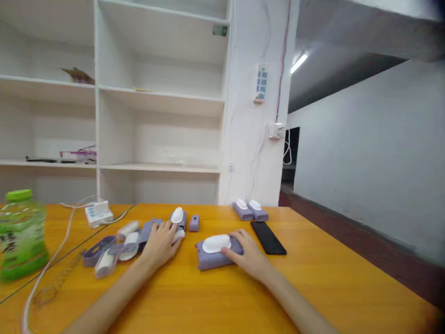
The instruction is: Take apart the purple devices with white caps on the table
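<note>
My right hand grips the right end of a purple plastic box, with fingers behind and the thumb on its top. A white oval piece is seated on that box, which rests on the table. To the left, my left hand reaches among purple and white parts. Its fingers are curled on a small white plastic piece, partly hidden by them. Just beyond stands another purple box with a white oval top. A small purple part lies to its right.
White pieces and a purple ring-shaped part lie left of my left arm. Two purple boxes and a black phone are at the right. A green-capped bottle, power strip and white cable occupy the left.
</note>
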